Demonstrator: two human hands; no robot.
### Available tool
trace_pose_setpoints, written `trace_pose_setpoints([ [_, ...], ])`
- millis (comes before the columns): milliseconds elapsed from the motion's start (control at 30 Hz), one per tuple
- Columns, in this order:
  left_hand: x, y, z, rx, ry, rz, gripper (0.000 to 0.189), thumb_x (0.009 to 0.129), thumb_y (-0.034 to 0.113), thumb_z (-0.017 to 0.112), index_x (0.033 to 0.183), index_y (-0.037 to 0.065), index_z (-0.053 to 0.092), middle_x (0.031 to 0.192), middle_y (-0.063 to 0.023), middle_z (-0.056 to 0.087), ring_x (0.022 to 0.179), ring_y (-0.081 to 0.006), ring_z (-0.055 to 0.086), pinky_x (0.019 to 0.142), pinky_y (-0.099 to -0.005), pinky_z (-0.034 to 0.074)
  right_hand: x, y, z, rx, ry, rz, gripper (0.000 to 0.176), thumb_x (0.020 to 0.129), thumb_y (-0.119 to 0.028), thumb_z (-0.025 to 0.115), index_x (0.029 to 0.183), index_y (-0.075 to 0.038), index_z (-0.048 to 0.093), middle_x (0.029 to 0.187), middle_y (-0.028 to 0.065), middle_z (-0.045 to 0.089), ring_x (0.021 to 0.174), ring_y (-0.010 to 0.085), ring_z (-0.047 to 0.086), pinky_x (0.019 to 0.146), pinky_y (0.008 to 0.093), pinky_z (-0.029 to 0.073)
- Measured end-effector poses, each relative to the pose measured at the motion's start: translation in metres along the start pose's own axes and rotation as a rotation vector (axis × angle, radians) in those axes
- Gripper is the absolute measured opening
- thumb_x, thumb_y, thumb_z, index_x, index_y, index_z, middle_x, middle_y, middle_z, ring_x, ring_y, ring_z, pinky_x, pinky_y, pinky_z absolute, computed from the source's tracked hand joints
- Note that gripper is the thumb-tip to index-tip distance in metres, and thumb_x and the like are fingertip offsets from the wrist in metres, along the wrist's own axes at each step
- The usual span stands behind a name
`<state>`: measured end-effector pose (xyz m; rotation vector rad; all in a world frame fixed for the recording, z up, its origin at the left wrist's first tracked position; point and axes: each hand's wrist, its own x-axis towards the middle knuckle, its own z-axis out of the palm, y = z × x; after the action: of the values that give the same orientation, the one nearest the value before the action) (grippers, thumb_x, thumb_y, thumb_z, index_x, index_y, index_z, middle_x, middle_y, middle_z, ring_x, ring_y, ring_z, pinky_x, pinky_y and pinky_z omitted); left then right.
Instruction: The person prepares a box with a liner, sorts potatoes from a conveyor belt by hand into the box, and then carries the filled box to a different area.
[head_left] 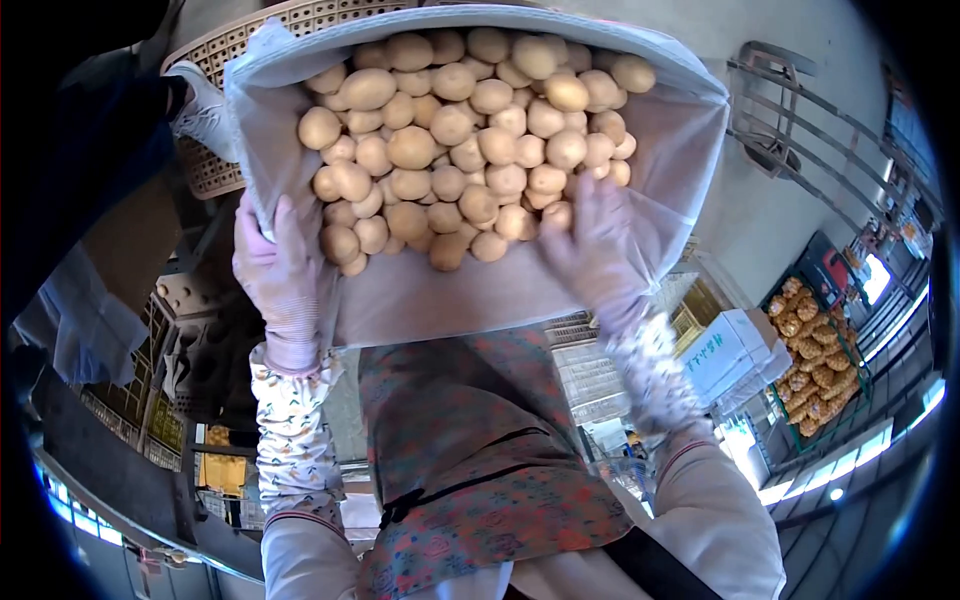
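Observation:
Many round, light-brown potatoes (450, 150) lie in a box lined with a pale sheet (430, 300). At the box's left wall is my left hand (275, 262), its fingers closed over the lined edge with the thumb on the inner side. My right hand (590, 245) is inside the box at the lower right, blurred, fingers spread and touching the potatoes at that corner. Both hands look gloved, and patterned sleeves cover the forearms.
A shoe (203, 110) of another person rests by a perforated crate (215, 165) at upper left. Metal rails (815, 145) stand at upper right. A white carton (728, 355) and a stack of filled net bags (815, 360) are at right.

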<state>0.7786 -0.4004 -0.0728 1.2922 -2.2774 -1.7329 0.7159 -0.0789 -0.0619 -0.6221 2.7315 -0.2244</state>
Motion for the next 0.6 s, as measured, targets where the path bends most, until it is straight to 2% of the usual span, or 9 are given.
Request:
trace_pose_setpoints([
  [67,0.000,0.003,0.006,-0.060,0.027,-0.016,0.031,0.100,0.016,0.062,0.124,-0.004,0.059,0.098,-0.0023,0.068,0.083,-0.0062,0.057,0.078,-0.0230,0.049,-0.012,-0.040,-0.007,0.207,-0.156,0.107,0.051,0.082,-0.023,0.069,0.127,-0.001,0.058,0.125,0.0276,0.053,0.116,0.0416,0.055,0.100,0.0551,0.044],
  [133,-0.002,0.005,0.005,-0.048,0.031,-0.033,0.031,0.100,0.016,0.062,0.124,-0.004,0.059,0.097,-0.0017,0.068,0.080,-0.0056,0.056,0.076,-0.0224,0.048,0.014,-0.057,0.002,0.477,0.039,-0.137,0.044,0.082,-0.018,0.069,0.122,-0.002,0.063,0.120,0.0235,0.056,0.110,0.0434,0.056,0.096,0.0486,0.046],
  [200,-0.001,-0.003,0.002,-0.005,0.021,-0.019,0.029,0.100,0.015,0.062,0.122,-0.004,0.060,0.099,-0.0020,0.067,0.083,-0.0057,0.056,0.078,-0.0222,0.047,0.077,-0.080,0.009,0.382,0.179,-0.134,0.046,0.082,-0.021,0.069,0.124,-0.003,0.063,0.128,0.0224,0.056,0.118,0.0425,0.053,0.102,0.0491,0.043],
  [267,-0.001,-0.010,-0.003,0.043,0.001,0.011,0.025,0.101,0.015,0.061,0.118,-0.004,0.061,0.106,-0.0035,0.068,0.092,-0.0070,0.058,0.086,-0.0233,0.047,0.088,-0.093,0.063,0.164,0.154,-0.110,0.055,0.085,-0.031,0.067,0.133,-0.005,0.059,0.141,0.0217,0.048,0.130,0.0378,0.046,0.112,0.0542,0.031],
  [367,0.001,-0.014,-0.002,0.107,0.020,0.061,0.026,0.102,0.014,0.059,0.120,-0.004,0.061,0.110,-0.0056,0.068,0.097,-0.0096,0.060,0.089,-0.0254,0.048,0.029,-0.115,0.095,0.249,0.048,-0.244,0.055,0.088,-0.034,0.064,0.135,-0.006,0.058,0.145,0.0217,0.046,0.133,0.0358,0.043,0.113,0.0543,0.030],
  [467,-0.003,-0.006,0.002,0.033,-0.007,-0.029,0.024,0.103,0.013,0.059,0.121,-0.004,0.061,0.109,-0.0043,0.067,0.096,-0.0077,0.060,0.087,-0.0231,0.048,-0.009,-0.113,0.076,0.549,-0.227,-0.325,0.046,0.086,-0.024,0.067,0.128,-0.006,0.061,0.139,0.0230,0.052,0.127,0.0398,0.050,0.109,0.0518,0.038],
  [500,-0.002,-0.006,0.002,0.019,-0.006,-0.043,0.024,0.103,0.012,0.059,0.120,-0.004,0.061,0.108,-0.0039,0.067,0.096,-0.0072,0.060,0.086,-0.0223,0.048,-0.005,-0.109,0.079,0.518,-0.089,-0.285,0.044,0.086,-0.023,0.067,0.126,-0.005,0.061,0.135,0.0208,0.054,0.125,0.0384,0.051,0.108,0.0511,0.039],
  [567,-0.001,-0.004,0.005,0.005,0.056,0.025,0.020,0.100,0.015,0.063,0.113,-0.001,0.063,0.074,0.0068,0.055,0.059,0.0008,0.039,0.052,-0.0180,0.032,0.021,-0.098,0.095,0.470,0.190,-0.207,0.040,0.086,-0.021,0.067,0.121,-0.005,0.061,0.129,0.0163,0.056,0.120,0.0357,0.053,0.106,0.0498,0.040],
  [600,-0.001,-0.005,0.010,0.030,0.095,0.064,0.019,0.100,0.014,0.063,0.112,0.000,0.062,0.072,0.0082,0.052,0.057,0.0016,0.036,0.051,-0.0179,0.028,0.056,-0.093,0.077,0.310,0.174,-0.204,0.036,0.085,-0.020,0.067,0.117,-0.005,0.062,0.122,0.0135,0.058,0.116,0.0328,0.054,0.104,0.0484,0.041],
])
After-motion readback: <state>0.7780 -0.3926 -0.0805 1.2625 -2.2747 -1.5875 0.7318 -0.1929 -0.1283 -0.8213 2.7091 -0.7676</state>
